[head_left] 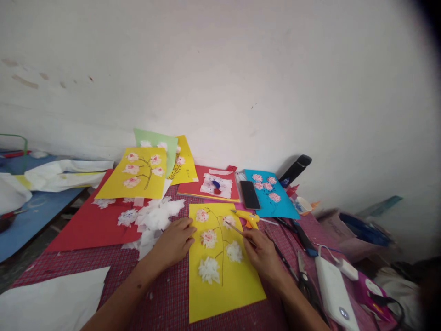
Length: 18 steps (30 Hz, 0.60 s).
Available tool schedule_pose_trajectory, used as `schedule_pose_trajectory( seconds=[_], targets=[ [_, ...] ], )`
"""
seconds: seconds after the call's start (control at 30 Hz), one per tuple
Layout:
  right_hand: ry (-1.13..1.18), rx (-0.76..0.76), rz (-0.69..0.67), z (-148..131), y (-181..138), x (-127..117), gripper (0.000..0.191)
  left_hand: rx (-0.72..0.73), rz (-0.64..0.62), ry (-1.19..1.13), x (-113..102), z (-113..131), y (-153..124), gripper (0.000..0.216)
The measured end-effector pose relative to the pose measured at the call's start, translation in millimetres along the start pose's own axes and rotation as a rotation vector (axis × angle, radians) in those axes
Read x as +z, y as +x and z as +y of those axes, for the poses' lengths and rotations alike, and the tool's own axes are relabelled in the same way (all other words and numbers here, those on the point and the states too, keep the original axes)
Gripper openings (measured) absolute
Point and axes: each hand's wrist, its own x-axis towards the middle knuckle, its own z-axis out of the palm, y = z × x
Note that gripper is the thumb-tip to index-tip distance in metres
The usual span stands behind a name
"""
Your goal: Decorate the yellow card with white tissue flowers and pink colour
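Here the yellow card [223, 262] lies between both hands; right hand [263, 250] pinches a brush [236, 228]; left hand [175, 241] flat.

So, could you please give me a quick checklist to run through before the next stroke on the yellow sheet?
1. Left hand steadies the yellow sheet at its left edge: ok.
2. Right hand grips the thin brush, tip near the upper right tissue flower: ok.
3. Paint on the brush tip: cannot tell.
4. Glue gun lies across the sheet's top edge, close to the brush: not ok.
5. Scissors lie clear of the sheet, on its right: ok.
6. Phone lies off the sheet: ok.
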Motion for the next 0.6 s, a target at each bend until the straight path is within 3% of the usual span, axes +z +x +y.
schedule_pose_trajectory(
  seconds=[0.3,0.47,0.6],
  targets=[
    [-0.02,-0.03,-0.078,3,-16,-3,0.016,0.002,-0.018,0.029,5,-5,-1,0.018],
    [-0.04,-0.03,-0.02,0,-15,-4,0.016,-0.004,-0.012,0.038,8,-7,-1,0.018],
    [-0.059,-0.033,-0.053,1,-18,-4,0.016,-0.01,-0.01,0.031,6,-6,0,0.017]
  ],
)
